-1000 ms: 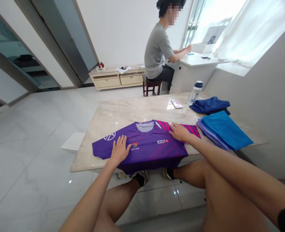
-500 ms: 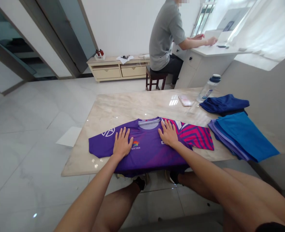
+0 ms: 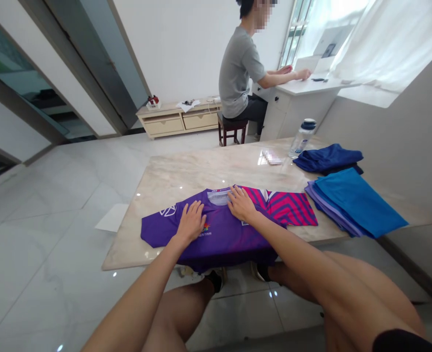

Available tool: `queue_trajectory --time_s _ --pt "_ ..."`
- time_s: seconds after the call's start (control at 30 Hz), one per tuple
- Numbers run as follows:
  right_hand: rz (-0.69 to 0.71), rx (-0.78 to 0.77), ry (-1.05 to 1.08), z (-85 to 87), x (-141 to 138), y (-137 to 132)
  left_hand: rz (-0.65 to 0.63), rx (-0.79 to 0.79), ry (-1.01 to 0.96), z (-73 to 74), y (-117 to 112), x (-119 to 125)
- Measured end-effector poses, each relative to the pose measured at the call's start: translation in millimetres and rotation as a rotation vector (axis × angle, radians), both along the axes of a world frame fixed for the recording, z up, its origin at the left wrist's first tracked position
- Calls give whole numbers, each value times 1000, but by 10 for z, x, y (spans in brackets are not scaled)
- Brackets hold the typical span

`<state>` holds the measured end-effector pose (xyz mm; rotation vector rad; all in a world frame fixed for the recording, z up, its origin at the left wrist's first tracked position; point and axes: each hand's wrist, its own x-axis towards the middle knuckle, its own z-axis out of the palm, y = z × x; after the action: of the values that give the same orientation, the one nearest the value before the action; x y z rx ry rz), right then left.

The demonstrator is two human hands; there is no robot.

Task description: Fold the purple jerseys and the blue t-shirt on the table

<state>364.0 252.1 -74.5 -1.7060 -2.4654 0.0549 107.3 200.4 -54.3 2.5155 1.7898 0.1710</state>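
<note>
While both hands lay palm-down on the purple jersey (image 3: 234, 239), the likeliest trouble came from where the shirt was: spread at the near edge of the table (image 3: 182, 171), its lower part drooping over that edge above the person's legs. The left hand (image 3: 191, 222) rested on the chest beside the small colourful logo, and the right hand (image 3: 241, 204) rested near the collar (image 3: 218, 197). Each grip was loose, fingers extended and nothing pinched, so only light pressure and friction seemed to be steadying the cloth. If both palms lifted, the overhanging weight could have drawn the slick-looking fabric off the polished top; if they pushed unevenly, the chest might have bunched or the neckline skewed. The pink-striped sleeve (image 3: 292, 208) ended just beside the lilac cloths (image 3: 324, 208) under the folded blue cloth (image 3: 360, 200), though whether they touched could not be told. A wide sweep of the right forearm might have knocked that pile askew. The bottle (image 3: 301, 142) stood farther back, beside the dark blue garment (image 3: 329, 159), and seemed at little risk.
</note>
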Motion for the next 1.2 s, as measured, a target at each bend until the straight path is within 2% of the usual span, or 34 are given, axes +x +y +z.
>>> queue_trajectory --time_s 0.13,0.27,0.33,0.4,0.5,0.57,0.63,0.7,0.8,0.9,1.0,1.1,1.2 --pt "-45 -83 38 -130 6 99 75 -43 -128 -157 301 149" --pt "-140 -58 93 -310 49 134 120 -59 -88 -349 440 294" --pt "-156 -59 104 -354 43 167 142 -76 -37 -388 470 304" --pt "-121 -107 101 -349 48 226 152 -113 6 -367 500 288" --pt "-7 -214 95 -223 184 339 155 -158 50 -229 506 258" --pt "45 -193 106 -60 417 393 139 -166 86 -80 448 244" --pt "30 -124 114 144 760 395 118 -172 125 95 326 227" --pt "-82 -142 120 349 1169 327 117 -182 140 272 152 206" --pt "-365 -280 109 563 1770 83 131 -182 105 487 -165 180" --pt "-635 -344 65 592 2208 -240 112 -156 65 588 -496 176" --pt "-819 -364 48 501 2423 -478 107 -137 46 593 -769 180" --pt "-838 -349 59 431 2463 -562 99 -141 -10 597 -909 178" --pt "-795 -296 57 438 2396 -551 98 -112 -80 656 -912 167"
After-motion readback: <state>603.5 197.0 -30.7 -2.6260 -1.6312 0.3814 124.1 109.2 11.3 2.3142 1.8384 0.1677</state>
